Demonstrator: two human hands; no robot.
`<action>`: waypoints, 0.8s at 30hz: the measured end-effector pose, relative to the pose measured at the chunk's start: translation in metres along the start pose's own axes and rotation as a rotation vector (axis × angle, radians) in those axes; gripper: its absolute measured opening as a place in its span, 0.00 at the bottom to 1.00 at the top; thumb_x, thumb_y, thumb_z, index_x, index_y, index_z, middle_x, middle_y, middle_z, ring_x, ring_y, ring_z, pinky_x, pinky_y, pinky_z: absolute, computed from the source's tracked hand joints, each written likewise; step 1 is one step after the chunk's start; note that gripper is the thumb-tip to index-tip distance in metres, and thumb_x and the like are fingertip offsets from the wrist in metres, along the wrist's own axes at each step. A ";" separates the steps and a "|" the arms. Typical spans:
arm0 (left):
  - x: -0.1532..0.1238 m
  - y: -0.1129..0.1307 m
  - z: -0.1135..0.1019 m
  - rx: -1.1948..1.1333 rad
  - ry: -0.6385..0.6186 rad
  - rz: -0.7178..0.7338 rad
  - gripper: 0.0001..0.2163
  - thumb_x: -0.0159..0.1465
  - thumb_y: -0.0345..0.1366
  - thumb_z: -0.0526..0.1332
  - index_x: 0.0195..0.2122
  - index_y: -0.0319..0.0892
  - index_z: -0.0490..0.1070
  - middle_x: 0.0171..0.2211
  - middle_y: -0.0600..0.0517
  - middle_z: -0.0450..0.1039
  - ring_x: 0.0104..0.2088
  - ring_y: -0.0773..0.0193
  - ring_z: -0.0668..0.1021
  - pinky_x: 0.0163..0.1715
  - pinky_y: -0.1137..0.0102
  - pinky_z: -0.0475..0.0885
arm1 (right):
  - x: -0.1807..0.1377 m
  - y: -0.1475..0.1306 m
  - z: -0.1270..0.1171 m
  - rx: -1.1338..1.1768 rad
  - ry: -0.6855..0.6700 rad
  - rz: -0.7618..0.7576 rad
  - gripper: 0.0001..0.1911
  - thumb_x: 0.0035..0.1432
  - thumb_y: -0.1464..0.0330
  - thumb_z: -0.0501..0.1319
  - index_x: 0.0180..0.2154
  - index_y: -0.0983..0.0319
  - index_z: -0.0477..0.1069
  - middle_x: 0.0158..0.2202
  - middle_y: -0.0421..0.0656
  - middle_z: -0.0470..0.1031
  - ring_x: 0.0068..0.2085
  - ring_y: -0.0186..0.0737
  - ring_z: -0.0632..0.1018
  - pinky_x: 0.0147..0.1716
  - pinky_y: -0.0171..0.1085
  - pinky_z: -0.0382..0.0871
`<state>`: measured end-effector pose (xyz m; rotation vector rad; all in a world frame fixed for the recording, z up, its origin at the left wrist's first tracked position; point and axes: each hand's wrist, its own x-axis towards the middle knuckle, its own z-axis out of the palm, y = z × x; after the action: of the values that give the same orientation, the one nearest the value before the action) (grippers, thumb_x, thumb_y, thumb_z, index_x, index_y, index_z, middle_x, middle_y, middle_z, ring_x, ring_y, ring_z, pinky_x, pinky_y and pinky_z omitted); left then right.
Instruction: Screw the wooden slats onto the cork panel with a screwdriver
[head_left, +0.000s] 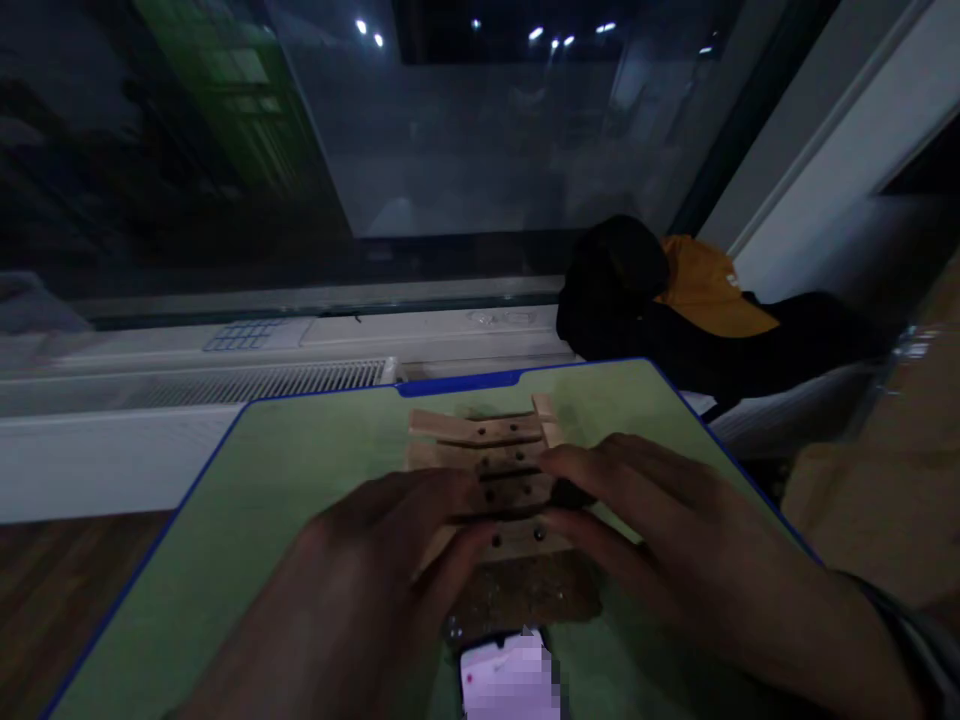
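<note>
Several light wooden pieces with drilled holes lie in rows on the green tabletop [270,500]; the farthest is one wooden strip [480,430]. My left hand [375,560] has its thumb and fingers closed around the left part of a nearer wooden piece [514,492]. At the right end of the same piece, my right hand [675,530] pinches with thumb and fingers. A short wooden block [547,415] stands at the far right end of the rows. Below them lies a brown, shiny plastic packet [525,590]; its contents are hard to make out.
A lit phone [510,675] lies at the near edge of my view. Beyond the blue-rimmed table are a white sill [435,330], a radiator [262,385] and a dark window [487,150]. Dark clothing [697,350] and an orange cap [705,285] lie at right, near a cardboard box [847,500].
</note>
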<state>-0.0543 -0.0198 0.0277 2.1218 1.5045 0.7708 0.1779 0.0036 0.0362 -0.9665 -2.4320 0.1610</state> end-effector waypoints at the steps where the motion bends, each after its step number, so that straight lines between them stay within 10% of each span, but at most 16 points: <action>1: 0.009 0.011 0.004 0.002 -0.072 0.009 0.09 0.59 0.38 0.61 0.42 0.52 0.72 0.40 0.57 0.77 0.37 0.61 0.79 0.37 0.70 0.73 | 0.000 -0.001 0.000 0.000 -0.008 0.005 0.14 0.63 0.68 0.53 0.50 0.60 0.61 0.40 0.43 0.73 0.43 0.38 0.74 0.44 0.37 0.69; 11: 0.027 0.030 0.049 -0.126 -0.010 -0.004 0.05 0.58 0.34 0.60 0.34 0.42 0.73 0.33 0.52 0.78 0.32 0.61 0.78 0.31 0.71 0.69 | 0.004 -0.006 -0.008 -0.015 -0.014 -0.005 0.17 0.63 0.69 0.51 0.53 0.65 0.63 0.47 0.49 0.72 0.47 0.41 0.72 0.49 0.43 0.68; 24: 0.033 0.024 0.056 -0.210 -0.037 0.041 0.08 0.59 0.37 0.60 0.31 0.40 0.75 0.27 0.51 0.78 0.26 0.63 0.76 0.25 0.71 0.66 | 0.014 -0.006 -0.019 -0.073 -0.047 -0.071 0.13 0.62 0.72 0.52 0.47 0.65 0.69 0.44 0.48 0.74 0.45 0.43 0.73 0.46 0.43 0.68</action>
<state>0.0082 0.0028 0.0065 2.0041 1.3038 0.8597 0.1751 0.0069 0.0600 -0.9162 -2.5272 0.0713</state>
